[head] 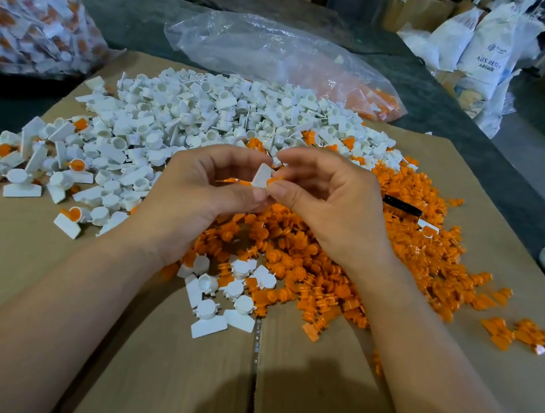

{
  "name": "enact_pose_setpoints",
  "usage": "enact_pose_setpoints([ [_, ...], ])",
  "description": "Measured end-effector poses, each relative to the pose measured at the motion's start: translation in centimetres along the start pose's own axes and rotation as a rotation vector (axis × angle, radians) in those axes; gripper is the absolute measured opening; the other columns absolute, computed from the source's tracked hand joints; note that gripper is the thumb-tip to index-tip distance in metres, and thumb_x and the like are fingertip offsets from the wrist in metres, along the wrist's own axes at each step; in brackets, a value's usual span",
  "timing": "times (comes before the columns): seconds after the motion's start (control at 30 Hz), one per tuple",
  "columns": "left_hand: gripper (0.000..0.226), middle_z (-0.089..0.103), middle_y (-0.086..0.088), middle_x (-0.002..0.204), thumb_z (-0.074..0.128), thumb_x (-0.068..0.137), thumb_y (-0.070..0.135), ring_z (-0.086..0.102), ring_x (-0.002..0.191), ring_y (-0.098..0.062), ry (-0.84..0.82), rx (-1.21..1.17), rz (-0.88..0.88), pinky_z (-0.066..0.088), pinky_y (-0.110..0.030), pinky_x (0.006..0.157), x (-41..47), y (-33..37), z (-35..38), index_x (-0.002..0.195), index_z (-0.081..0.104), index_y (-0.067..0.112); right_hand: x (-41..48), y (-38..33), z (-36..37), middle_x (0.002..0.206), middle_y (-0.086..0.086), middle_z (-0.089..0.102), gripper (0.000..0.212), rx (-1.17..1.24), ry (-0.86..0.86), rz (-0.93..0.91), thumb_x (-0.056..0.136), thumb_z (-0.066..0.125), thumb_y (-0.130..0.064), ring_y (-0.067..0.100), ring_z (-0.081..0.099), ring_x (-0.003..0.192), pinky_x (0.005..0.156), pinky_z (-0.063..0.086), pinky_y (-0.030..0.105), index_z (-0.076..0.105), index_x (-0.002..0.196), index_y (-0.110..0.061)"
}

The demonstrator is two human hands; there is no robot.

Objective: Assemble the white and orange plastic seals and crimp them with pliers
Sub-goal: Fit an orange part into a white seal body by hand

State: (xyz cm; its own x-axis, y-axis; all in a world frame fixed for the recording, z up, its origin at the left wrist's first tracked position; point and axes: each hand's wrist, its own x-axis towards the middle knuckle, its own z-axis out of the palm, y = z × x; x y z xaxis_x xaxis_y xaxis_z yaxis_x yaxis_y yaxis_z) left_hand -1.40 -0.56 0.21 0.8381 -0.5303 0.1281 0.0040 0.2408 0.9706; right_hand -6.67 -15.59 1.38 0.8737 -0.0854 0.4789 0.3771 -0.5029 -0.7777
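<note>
My L grip [204,194] pinches white seal [263,175]; R grip [326,202] pinches orange pc [273,181] touching it, above orange pile [308,269].

The heap of white pieces [185,120] is smooth plastic with a dull sheen. The heap of orange pieces [325,264] is plastic too and slightly glossier. The white piece [263,176] and the orange piece [274,180] between the fingers look the same. Beneath lies matt brown cardboard [17,260]. The clear bag [266,47] is thin, crinkled, glossy film, and the tabletop [134,7] is dark and matt.
</note>
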Motion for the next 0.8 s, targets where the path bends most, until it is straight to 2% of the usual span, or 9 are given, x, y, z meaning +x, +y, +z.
enact_pose_setpoints([
  [0.1,0.036,0.069,-0.002,0.084,0.069,0.054,0.01,0.069,0.069,-0.016,0.006,0.034,0.015,0.055,-0.021,0.064,0.06,0.02,0.0,0.089,0.067,0.017,-0.12,0.13,0.14,0.077,-0.018,0.064,0.025,0.004,0.052,0.01,0.071,0.075,-0.012,-0.002,0.064,0.072,0.07,0.051,0.015,0.064,0.085,-0.029],
  [0.2,0.035,0.068,-0.005,0.083,0.067,0.055,0.006,0.069,0.069,-0.016,0.022,0.016,0.012,0.056,-0.022,0.062,0.11,0.04,0.1,0.089,0.066,0.014,-0.2,-0.01,0.21,0.081,-0.019,0.062,0.028,-0.047,0.069,-0.022,0.072,0.073,-0.013,-0.002,0.063,0.078,0.074,0.05,0.015,0.065,0.096,-0.023],
  [0.33,0.024,0.066,-0.005,0.071,0.066,0.056,0.007,0.067,0.063,-0.015,0.067,-0.079,-0.014,0.055,-0.021,0.059,0.16,0.17,0.18,0.08,0.066,0.011,-0.16,-0.15,0.35,0.089,-0.009,0.062,0.026,-0.145,0.057,-0.104,0.074,0.07,-0.014,0.004,0.06,0.088,0.08,0.05,0.02,0.069,0.1,-0.008],
  [0.5,0.022,0.06,-0.008,0.073,0.066,0.054,0.008,0.063,0.056,-0.008,0.118,-0.036,-0.006,0.05,-0.015,0.053,0.13,0.11,0.32,0.076,0.063,0.009,-0.32,-0.06,0.57,0.094,-0.003,0.064,0.029,-0.228,0.012,-0.183,0.072,0.073,-0.015,0.008,0.058,0.095,0.083,0.05,0.023,0.07,0.098,-0.006],
  [0.6,0.025,0.065,-0.006,0.07,0.067,0.054,0.007,0.066,0.06,-0.011,0.108,-0.091,-0.045,0.053,-0.018,0.057,0.2,0.12,0.22,0.078,0.065,0.007,-0.32,0.06,0.59,0.094,0.006,0.068,0.025,-0.278,0.043,-0.231,0.073,0.072,-0.013,0.01,0.058,0.095,0.082,0.05,0.025,0.071,0.097,-0.005],
  [0.8,0.02,0.067,-0.002,0.065,0.064,0.059,0.004,0.066,0.062,-0.012,0.056,-0.153,-0.069,0.057,-0.021,0.062,0.22,0.33,0.08,0.079,0.062,0.005,-0.39,-0.03,0.57,0.092,0.006,0.069,0.026,-0.259,0.087,-0.217,0.074,0.07,-0.014,0.014,0.065,0.086,0.077,0.054,0.032,0.07,0.099,-0.004],
])
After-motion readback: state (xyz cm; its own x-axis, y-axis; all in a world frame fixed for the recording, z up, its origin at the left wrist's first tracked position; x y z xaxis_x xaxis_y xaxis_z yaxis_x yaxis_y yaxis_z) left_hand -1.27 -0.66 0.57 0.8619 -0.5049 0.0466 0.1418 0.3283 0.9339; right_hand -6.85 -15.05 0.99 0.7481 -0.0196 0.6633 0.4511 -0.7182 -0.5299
